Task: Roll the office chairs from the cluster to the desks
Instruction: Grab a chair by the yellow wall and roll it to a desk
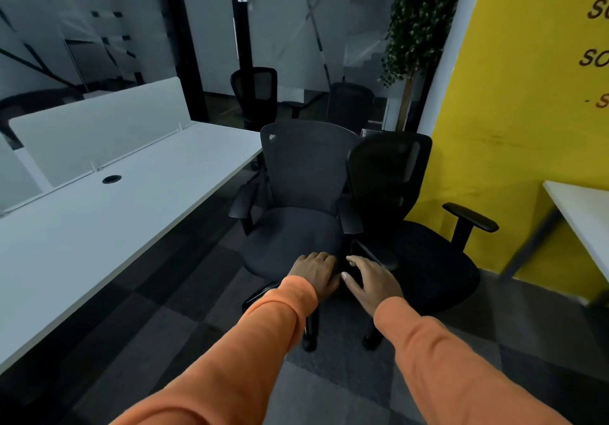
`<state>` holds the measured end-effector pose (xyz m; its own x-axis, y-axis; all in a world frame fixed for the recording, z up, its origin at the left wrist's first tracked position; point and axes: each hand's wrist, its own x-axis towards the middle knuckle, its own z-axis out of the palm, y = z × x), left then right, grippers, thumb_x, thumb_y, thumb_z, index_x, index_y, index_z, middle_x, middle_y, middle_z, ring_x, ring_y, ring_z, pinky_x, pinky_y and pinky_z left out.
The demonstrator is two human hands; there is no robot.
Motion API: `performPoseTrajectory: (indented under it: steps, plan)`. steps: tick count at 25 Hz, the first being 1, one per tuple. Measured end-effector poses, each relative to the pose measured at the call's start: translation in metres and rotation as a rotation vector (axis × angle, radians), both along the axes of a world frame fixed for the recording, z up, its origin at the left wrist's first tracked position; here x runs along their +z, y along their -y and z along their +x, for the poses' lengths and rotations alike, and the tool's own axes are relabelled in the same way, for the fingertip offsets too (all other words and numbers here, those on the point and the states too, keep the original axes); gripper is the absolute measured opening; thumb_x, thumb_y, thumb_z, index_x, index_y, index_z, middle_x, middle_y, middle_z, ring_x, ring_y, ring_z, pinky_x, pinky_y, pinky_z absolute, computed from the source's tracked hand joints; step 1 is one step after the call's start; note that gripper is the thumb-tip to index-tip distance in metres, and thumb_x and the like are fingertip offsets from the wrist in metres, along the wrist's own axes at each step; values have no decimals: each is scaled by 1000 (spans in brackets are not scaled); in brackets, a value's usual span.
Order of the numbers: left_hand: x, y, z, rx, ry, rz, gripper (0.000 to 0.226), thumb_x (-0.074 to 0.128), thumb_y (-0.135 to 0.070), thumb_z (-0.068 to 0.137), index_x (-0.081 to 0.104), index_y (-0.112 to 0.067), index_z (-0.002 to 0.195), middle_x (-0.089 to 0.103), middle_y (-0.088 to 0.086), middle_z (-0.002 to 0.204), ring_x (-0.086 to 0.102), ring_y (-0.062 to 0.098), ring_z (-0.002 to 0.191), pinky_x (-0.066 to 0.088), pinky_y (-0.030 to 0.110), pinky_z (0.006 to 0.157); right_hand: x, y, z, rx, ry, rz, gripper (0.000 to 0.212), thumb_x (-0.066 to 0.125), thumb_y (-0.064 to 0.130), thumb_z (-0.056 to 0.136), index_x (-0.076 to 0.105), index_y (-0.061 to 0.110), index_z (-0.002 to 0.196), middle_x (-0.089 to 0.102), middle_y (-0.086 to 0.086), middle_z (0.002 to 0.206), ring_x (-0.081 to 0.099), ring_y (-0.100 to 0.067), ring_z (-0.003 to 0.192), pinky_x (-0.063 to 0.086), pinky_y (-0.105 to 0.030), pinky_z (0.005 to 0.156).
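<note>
Two office chairs stand side by side ahead of me. The grey mesh-backed chair [298,193] faces me beside the end of the long white desk [108,213]. My left hand [314,274] lies on the front right edge of its seat, fingers curled over the rim. The black chair [421,246] stands to its right against the yellow wall. My right hand [370,281] reaches onto the black chair's near armrest [364,253], fingers spread and touching it. Both arms wear orange sleeves.
White divider panels [99,127] stand on the long desk. A second white desk [583,217] juts in at the right. Two more chairs [255,94] stand behind glass partitions, near a potted tree [418,29]. Grey carpet tiles [184,325] cover the aisle floor.
</note>
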<state>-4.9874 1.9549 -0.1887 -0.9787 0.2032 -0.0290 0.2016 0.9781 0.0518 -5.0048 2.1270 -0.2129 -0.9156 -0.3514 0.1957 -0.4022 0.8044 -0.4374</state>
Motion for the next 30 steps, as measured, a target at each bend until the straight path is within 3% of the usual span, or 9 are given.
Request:
performPoseTrajectory:
  steps: [13, 22, 30]
  plan:
    - [6, -61, -163, 125, 19, 26, 50, 33, -47, 102, 49, -11, 133, 52, 11, 139, 50, 27, 126, 38, 40, 105, 4, -51, -186, 131, 21, 3, 41, 51, 38, 98, 52, 22, 136, 60, 4, 131, 55, -16, 120, 44, -32, 100]
    - [-12, -40, -240, 80, 68, 42, 50, 32, -45, 102, 44, -12, 139, 50, 11, 142, 48, 27, 128, 36, 41, 108, -15, -23, -261, 99, 74, -7, 41, 48, 38, 98, 51, 22, 136, 60, 3, 132, 56, -17, 120, 45, -34, 98]
    - [-23, 8, -358, -41, 51, 116, 46, 36, -41, 101, 45, -16, 139, 53, 8, 138, 50, 26, 125, 38, 40, 105, -17, 27, -352, -24, 111, 32, 42, 50, 34, 97, 49, 23, 138, 57, 1, 136, 53, -19, 123, 44, -35, 101]
